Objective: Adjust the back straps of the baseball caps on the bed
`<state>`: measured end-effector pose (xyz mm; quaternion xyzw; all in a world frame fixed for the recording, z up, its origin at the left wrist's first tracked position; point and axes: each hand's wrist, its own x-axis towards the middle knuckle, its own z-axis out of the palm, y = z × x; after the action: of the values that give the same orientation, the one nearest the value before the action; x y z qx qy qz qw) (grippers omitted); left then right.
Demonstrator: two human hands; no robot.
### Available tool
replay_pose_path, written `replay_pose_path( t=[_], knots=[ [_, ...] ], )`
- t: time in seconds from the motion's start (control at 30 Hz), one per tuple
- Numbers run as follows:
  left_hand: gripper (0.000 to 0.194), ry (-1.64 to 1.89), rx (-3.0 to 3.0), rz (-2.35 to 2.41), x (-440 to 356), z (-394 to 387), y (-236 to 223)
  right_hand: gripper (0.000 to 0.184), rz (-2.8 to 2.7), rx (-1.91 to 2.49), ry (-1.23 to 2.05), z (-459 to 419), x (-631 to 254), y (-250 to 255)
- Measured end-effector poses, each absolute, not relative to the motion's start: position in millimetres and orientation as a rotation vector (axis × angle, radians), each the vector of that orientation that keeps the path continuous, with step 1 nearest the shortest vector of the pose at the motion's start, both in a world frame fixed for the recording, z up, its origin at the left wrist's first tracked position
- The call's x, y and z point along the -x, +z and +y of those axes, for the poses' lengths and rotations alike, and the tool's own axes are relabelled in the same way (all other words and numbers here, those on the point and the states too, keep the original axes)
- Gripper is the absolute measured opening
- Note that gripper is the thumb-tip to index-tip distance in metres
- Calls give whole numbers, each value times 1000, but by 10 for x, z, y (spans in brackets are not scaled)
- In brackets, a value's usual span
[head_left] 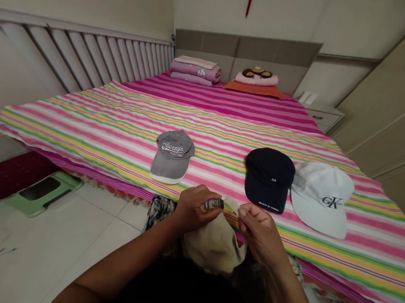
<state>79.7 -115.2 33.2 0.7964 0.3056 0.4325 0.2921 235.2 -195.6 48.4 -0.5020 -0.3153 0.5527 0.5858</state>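
A beige cap [213, 246] hangs low in front of my body, its inside partly turned up and its brim hidden. My left hand [197, 210] is closed on the metal buckle [214, 204] at the cap's back. Between the thumb and fingers of my right hand [261, 230] is pinched the end of a pale strap [232, 204]. On the bed beyond lie a grey cap [173, 156] with white lettering, a dark navy cap [269, 178] and a white cap [323, 197] whose edge meets the navy one.
A striped sheet [121, 133] covers the bed in front of me. Folded purple bedding [195, 72] and a pink pillow [256, 79] lie by the headboard [217, 45]. On the left floor stands a green stool [42, 194]; a nightstand [323, 117] is at the right.
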Motion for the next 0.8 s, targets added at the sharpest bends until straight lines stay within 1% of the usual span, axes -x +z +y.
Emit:
replay_pose_path(
  t=[0.23,0.4,0.47,0.6,0.8],
  knots=[
    [23,1220,-2018,748,-789,-1185,368,25,-756,1153,1305,-1944,-2338,490],
    [14,1097,-1598,631,-783,-1115,240,23,-715,1147,1377,-1945,-2342,496],
    [17,1042,-1519,562,-769,-1083,198,23,-709,1137,1379,-1939,-2352,496],
    [32,997,-1648,483,-725,-1049,179,24,-712,1120,1364,-1922,-2361,508],
    [27,1000,-1777,517,-683,-1053,173,25,-716,1123,1381,-1924,-2340,513]
  ],
)
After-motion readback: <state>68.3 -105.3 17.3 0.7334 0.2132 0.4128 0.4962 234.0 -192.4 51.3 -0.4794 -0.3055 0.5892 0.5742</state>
